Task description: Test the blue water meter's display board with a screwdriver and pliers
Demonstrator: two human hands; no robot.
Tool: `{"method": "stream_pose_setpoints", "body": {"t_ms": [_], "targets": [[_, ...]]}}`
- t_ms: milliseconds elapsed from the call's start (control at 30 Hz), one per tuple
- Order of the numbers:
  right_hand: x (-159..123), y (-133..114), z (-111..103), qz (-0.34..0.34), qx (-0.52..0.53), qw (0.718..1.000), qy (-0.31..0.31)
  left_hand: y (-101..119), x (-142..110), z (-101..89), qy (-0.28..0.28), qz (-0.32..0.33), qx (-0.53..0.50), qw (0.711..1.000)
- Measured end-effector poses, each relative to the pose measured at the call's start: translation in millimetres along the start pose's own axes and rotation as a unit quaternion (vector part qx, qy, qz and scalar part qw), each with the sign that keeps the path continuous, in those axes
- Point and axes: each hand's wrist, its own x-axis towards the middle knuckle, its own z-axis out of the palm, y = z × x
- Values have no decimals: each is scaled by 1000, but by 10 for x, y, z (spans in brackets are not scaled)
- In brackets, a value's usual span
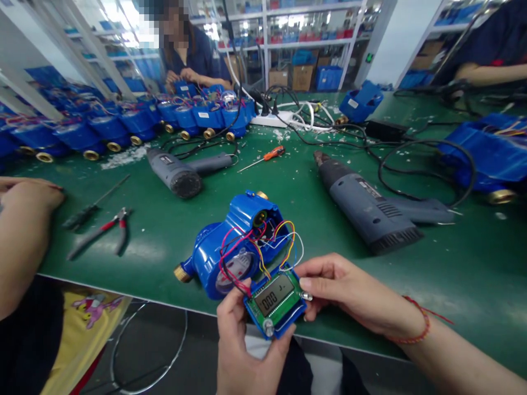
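Note:
A blue water meter body [230, 247] with brass end fittings lies near the green table's front edge. Coloured wires [263, 244] run from it to a small green circuit board with an LCD display [275, 300] in a blue frame. My left hand [242, 345] grips the board from below at its left corner. My right hand [349, 293] pinches the board's right edge with thumb and fingertips, a red string on its wrist.
Two grey heat guns [181, 174] [366, 206] lie on the green table [144, 241], with pliers [111, 227], a black screwdriver [93, 207] and an orange screwdriver [267, 155]. Rows of blue meters [123, 123] stand behind. Another person's arm [20, 219] rests at left; a co-worker sits opposite.

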Motion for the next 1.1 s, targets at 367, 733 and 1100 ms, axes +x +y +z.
{"method": "stream_pose_setpoints", "body": {"t_ms": [367, 733, 1100], "targets": [[16, -47, 29, 12, -35, 999, 37, 73, -24, 19, 5, -40, -99, 994], [13, -47, 56, 15, -27, 999, 42, 15, 187, -184, -58, -87, -294, 950], [15, -80, 67, 24, -59, 997, 41, 24, 164, -173, -88, -60, -325, 940]]}}
